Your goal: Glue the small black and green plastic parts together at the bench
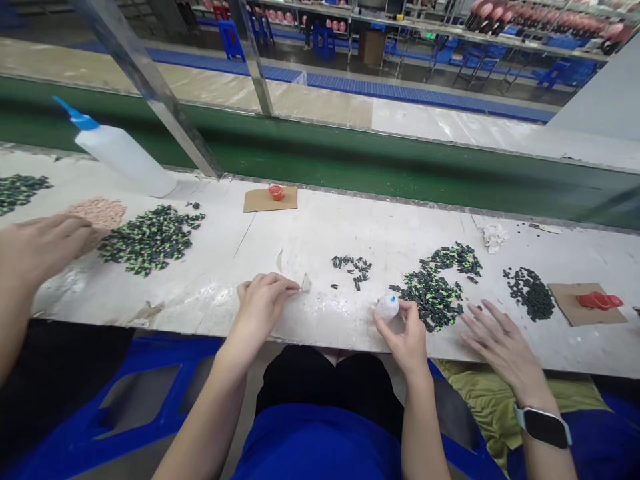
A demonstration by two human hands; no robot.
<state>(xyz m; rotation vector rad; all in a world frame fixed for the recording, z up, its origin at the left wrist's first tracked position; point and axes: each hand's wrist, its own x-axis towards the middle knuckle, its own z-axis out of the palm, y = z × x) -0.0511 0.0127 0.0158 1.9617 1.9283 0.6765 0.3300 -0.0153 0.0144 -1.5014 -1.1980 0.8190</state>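
Note:
My left hand (263, 301) rests on the white worktable (320, 233) with its fingers curled, pinching a small scrap of tape or paper (306, 284) at the fingertips. My right hand (405, 333) grips a small white bottle (387, 307) near the table's front edge. Just right of it lies a pile of small black-and-green parts (435, 293). A few loose dark parts (353, 265) lie between my hands, farther back.
A co-worker's hand with a smartwatch (500, 340) lies spread at the right. Another person's hand (37, 247) is at the left, beside a black-and-green pile (147, 237) and pinkish parts (97, 212). A squeeze bottle (120, 153), an orange cap on cardboard (275, 193) and a green conveyor (350, 160) stand behind.

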